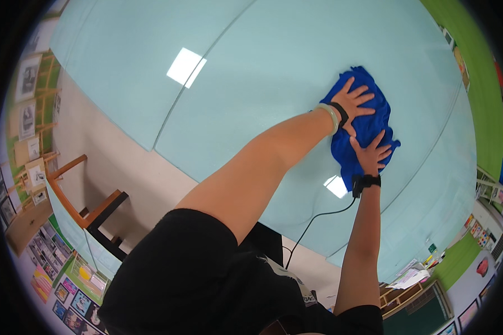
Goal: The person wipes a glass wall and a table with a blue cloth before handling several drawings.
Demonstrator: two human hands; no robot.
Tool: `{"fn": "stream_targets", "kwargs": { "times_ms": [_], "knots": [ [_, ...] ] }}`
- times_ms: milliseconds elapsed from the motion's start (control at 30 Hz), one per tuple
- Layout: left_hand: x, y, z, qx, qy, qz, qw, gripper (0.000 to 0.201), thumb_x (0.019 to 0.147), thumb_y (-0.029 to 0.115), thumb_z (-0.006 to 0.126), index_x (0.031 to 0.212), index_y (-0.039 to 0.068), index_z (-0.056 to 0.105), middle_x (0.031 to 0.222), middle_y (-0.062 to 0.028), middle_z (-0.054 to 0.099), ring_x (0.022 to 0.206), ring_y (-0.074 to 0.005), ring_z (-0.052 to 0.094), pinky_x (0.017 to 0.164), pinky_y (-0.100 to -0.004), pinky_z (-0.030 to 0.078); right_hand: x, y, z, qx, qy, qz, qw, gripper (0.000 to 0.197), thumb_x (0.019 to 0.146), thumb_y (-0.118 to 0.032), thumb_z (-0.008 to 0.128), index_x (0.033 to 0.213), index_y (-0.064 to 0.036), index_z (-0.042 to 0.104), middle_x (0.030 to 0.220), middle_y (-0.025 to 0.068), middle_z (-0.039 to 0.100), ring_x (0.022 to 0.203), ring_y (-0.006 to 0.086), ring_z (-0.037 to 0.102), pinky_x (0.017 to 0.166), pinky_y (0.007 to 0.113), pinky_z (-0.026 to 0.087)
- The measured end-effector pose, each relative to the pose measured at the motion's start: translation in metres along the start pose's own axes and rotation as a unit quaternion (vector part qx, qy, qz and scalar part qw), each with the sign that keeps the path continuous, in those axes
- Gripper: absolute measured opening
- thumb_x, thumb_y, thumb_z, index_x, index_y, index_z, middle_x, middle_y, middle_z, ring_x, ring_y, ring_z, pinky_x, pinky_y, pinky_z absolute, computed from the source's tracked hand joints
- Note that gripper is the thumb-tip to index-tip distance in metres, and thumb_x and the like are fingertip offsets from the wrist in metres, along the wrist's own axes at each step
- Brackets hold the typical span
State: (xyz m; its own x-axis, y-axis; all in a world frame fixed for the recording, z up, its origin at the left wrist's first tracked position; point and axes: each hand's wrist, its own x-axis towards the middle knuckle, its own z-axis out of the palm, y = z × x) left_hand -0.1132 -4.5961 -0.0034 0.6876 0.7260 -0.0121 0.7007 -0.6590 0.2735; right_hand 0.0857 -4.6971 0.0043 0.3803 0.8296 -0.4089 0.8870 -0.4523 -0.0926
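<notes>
A crumpled blue cloth (pixel 369 125) lies on the pale blue-green glass tabletop (pixel 262 72), right of the middle. My left hand (pixel 354 105) presses flat on the cloth's upper part with its fingers spread. Just below it, my right hand (pixel 369 154) rests on the cloth's lower part, fingers also stretched out. Neither hand is closed around the fabric. The left wrist carries a pale bangle and a black band; on the right wrist is a black strap with a dark cable (pixel 318 215) running down toward my body.
Seams (pixel 176 103) divide the tabletop into panels, and bright reflections (pixel 186 67) show on it. A wooden chair (pixel 89 218) stands at the lower left. Papers and small items (pixel 413 274) sit at the lower right edge. Framed pictures and easels line the left wall.
</notes>
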Motion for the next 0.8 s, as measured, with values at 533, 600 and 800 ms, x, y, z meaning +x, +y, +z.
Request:
{"fn": "stream_targets", "kwargs": {
  "times_ms": [533, 600, 800],
  "knots": [
    [-0.203, -0.138, -0.036, 0.016, 0.063, -0.297, 0.952, 0.114, 0.065, 0.082, 0.070, 0.160, 0.038, 0.024, 0.169, -0.0142, 0.010, 0.155, -0.0397, 0.004, 0.114, -0.0735, 0.001, -0.070, -0.246, 0.016, -0.113, -0.089, -0.267, 0.953, 0.132, 0.067, -0.074, 0.076, 0.163, -0.0262, -0.002, 0.164, 0.0327, -0.010, 0.149, 0.0528, -0.018, 0.105, 0.081, -0.002],
    [-0.236, -0.118, -0.036, 0.021, 0.032, -0.347, 0.937, 0.116, 0.065, 0.081, 0.070, 0.160, 0.037, 0.022, 0.169, -0.0154, 0.008, 0.155, -0.0412, 0.002, 0.113, -0.0746, 0.001, -0.094, -0.247, 0.025, -0.137, -0.103, -0.302, 0.938, 0.133, 0.067, -0.075, 0.076, 0.163, -0.0272, -0.002, 0.164, 0.0305, -0.011, 0.149, 0.0518, -0.018, 0.105, 0.082, 0.000],
    [-0.286, -0.027, -0.030, -0.014, -0.056, -0.443, 0.895, 0.129, 0.062, 0.080, 0.074, 0.163, 0.024, 0.015, 0.167, -0.0237, -0.004, 0.152, -0.0500, -0.009, 0.106, -0.0818, 0.001, -0.155, -0.213, 0.043, -0.205, -0.140, -0.364, 0.898, 0.130, 0.067, -0.070, 0.079, 0.163, -0.0297, 0.001, 0.167, 0.0247, -0.009, 0.151, 0.0487, -0.017, 0.105, 0.083, 0.002]
  ]
}}
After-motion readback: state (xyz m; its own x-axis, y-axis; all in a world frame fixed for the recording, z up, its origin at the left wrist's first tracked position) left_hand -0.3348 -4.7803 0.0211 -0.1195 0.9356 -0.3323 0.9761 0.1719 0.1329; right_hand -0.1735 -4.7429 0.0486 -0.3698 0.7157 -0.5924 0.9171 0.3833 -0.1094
